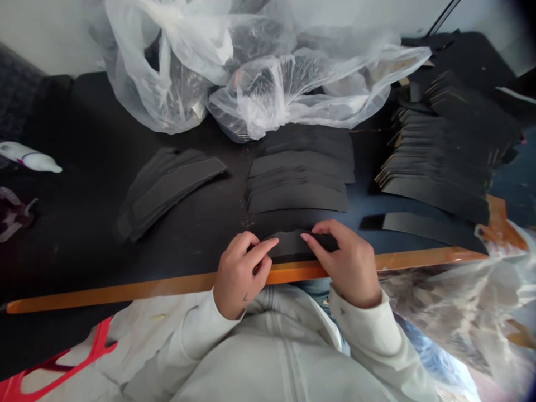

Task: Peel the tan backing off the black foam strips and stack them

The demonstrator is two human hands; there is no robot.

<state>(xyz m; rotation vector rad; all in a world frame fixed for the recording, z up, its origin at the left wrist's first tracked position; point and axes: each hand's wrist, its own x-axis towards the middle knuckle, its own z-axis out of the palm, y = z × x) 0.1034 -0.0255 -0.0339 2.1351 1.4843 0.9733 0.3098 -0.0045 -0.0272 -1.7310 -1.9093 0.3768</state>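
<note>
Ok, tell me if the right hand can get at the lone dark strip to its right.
Probably yes: the strip lies near the right hand, with nothing seen standing between them, though that hand is busy at the dark piece.

A matt finish is shown by the strip (pixel 288 244); glossy, crinkled plastic is seen in bags (pixel 268 106), matt cloth in sleeves (pixel 365 330).

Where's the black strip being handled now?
In the head view, low, just right of center: the black strip is between left hand and right hand, near the orange table edge, below middle stack.
</note>
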